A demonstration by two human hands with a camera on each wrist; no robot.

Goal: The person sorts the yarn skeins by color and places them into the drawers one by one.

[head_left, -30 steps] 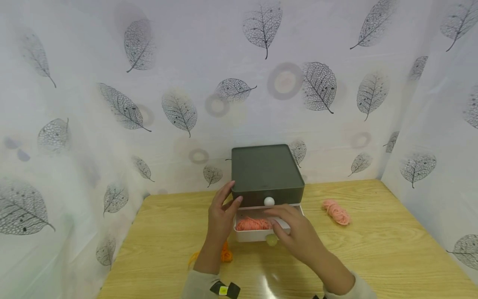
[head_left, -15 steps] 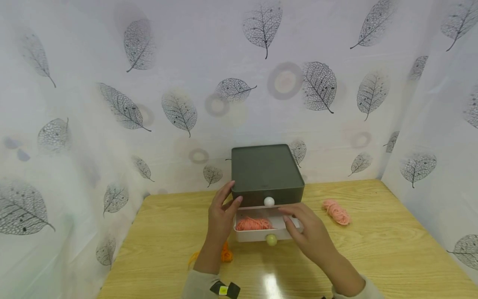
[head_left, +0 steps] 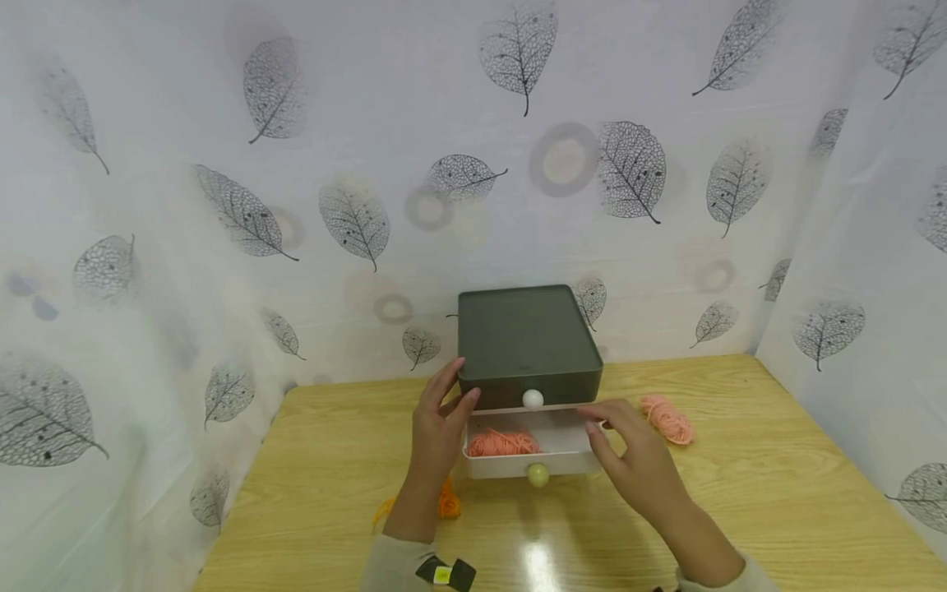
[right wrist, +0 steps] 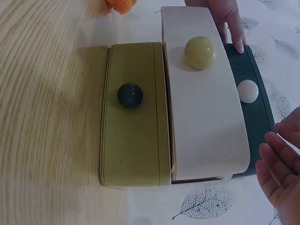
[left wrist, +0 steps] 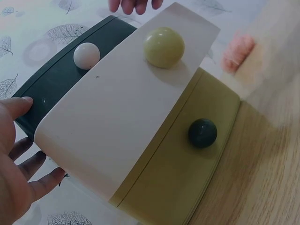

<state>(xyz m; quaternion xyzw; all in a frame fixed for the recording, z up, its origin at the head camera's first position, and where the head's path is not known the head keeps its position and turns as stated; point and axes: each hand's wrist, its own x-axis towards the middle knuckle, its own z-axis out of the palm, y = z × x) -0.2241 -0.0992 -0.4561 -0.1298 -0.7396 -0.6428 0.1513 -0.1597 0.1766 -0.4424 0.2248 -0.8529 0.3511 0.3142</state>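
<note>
A small drawer box [head_left: 527,333] has a dark green top tier, and its white middle drawer [left wrist: 108,112] is pulled out. Inside that drawer, on the left, lies a pink yarn hank [head_left: 503,442]. My left hand [head_left: 438,432] holds the box's front left corner, thumb on the green front and fingers along the side. At the drawer's right end is my right hand [head_left: 639,460], its fingers loosely bent and nothing in its grasp. The wrist views show the olive bottom drawer [right wrist: 133,140] pushed in, with a dark knob [right wrist: 130,95].
Another pink yarn hank [head_left: 667,420] lies on the wooden table [head_left: 740,485], right of the box. Orange yarn [head_left: 448,501] is partly hidden behind my left forearm. A leaf-print sheet [head_left: 473,238] hangs right behind the box and at both sides.
My right hand has moved right, from above the drawer's middle to its right end, uncovering the yellow knob and the drawer's inside. The left hand and the box have stayed put.
</note>
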